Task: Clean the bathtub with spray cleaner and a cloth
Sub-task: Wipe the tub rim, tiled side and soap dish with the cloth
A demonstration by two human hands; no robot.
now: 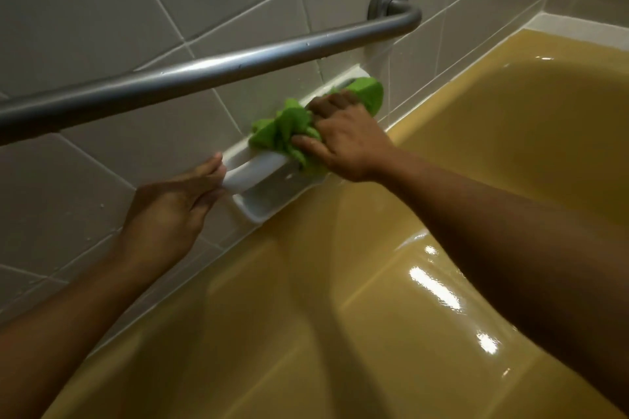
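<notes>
My left hand [177,204] grips the soap dish [269,196] bar and my right hand [343,143] bunches the cloth [280,131] into the dish above the bathtub [340,316], so leaning my weight there could, I judge, snap the bar.

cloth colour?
Bright green. The cloth, gripped by the right hand, shows clearly in the head view against the white soap dish.

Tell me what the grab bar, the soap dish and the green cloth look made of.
Grab bar: likely brushed metal, grey with a soft satin sheen. Soap dish: probably glazed white ceramic, smooth with small glints. Green cloth: seems microfibre or terry, matte, fuzzy-edged, bunched in soft folds.
</notes>
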